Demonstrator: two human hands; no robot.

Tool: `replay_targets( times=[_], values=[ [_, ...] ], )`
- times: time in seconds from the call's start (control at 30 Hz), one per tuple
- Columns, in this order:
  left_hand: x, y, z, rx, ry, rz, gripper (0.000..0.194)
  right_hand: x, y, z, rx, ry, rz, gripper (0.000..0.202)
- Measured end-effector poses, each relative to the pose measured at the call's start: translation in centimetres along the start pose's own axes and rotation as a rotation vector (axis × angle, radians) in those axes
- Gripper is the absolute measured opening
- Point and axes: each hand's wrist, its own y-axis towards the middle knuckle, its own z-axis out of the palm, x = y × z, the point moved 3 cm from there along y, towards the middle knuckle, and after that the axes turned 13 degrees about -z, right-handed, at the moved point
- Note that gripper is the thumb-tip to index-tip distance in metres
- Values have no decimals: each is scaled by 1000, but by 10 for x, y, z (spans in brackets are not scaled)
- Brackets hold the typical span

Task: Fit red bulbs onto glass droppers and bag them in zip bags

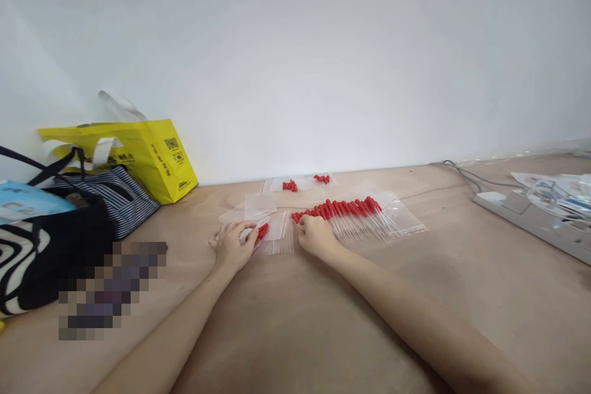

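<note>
Lying beside curled left fingers and bunched right fingers, red pieces, grips unclear.

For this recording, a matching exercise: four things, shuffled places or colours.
1. left hand
2. right hand
3. shopping bag
4. power strip

A. yellow
B. at the left end of the row of red-ended sticks
C. at the right edge of the picture
D. at some red pieces, left of that row

Pairs: 1-D, 2-B, 3-A, 4-C

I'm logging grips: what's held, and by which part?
The left hand seemingly holds red pieces by their near ends; for the right hand, I can't tell.
</note>
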Motion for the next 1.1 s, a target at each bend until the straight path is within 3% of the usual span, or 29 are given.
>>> replay_targets(
  times=[0.27, 0.47, 0.77, 0.97, 1.1],
  values=[
    [-3, -1, 6, -36, 83, 42, 19, 6, 10, 6, 12, -93, 57, 22],
    [0, 2, 13, 22, 127, 75, 25, 9, 15, 7, 27, -90, 33, 19],
    [-3, 0, 12, -88, 180, 129, 20, 16, 18, 4, 116, -23, 178, 28],
    [-7, 0, 13, 35, 226, 31, 20, 15, 27, 4, 182, 21, 211, 29],
    [-9, 2, 10, 50, 221, -19, 18, 15, 28, 2, 198, 41, 208, 29]
  ],
)
